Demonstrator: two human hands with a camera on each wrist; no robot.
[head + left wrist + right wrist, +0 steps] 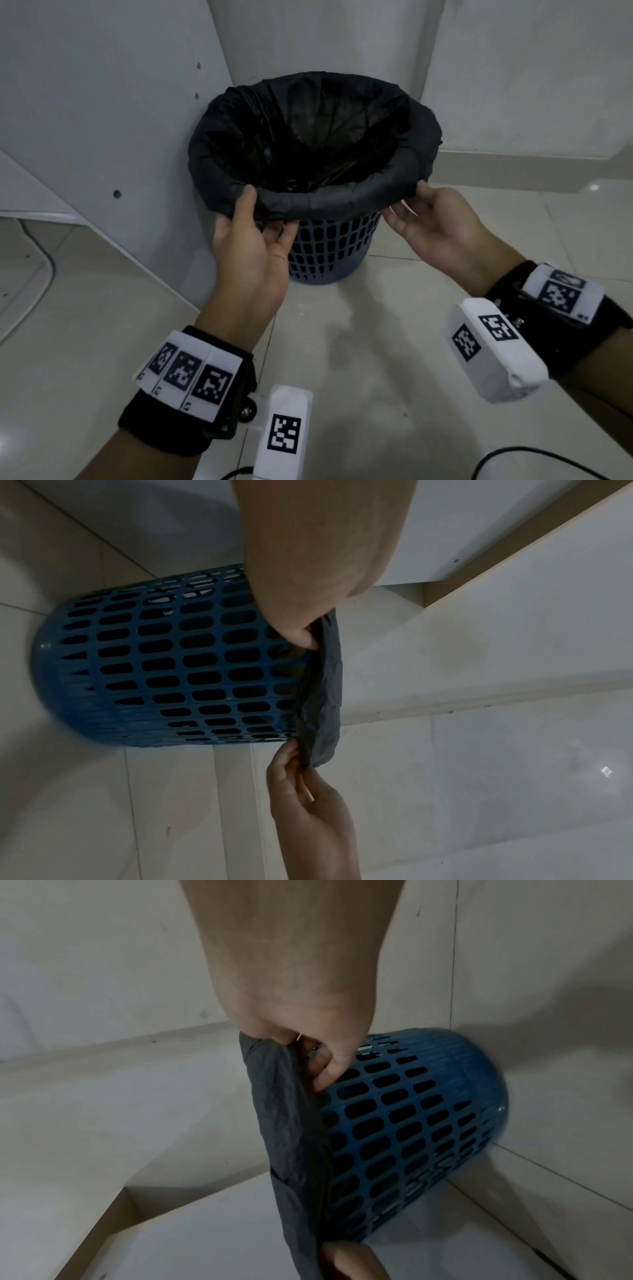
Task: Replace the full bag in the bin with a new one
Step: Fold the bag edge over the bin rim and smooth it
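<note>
Head view shows our left hand [250, 236] and right hand [424, 222] pinching the black bag's [308, 137] folded cuff at opposite near sides of the upright blue bin [332, 250], cuff directly above our fingers.

**Wrist rigs on bare arms**

Both forearms are bare. Each wrist wears a black strap [164, 425] carrying white blocks [186, 375] printed with black square codes. Just beside each strap juts a white camera housing [493, 353], also code-marked; small metal screws [247, 411] show at the mounts.
</note>
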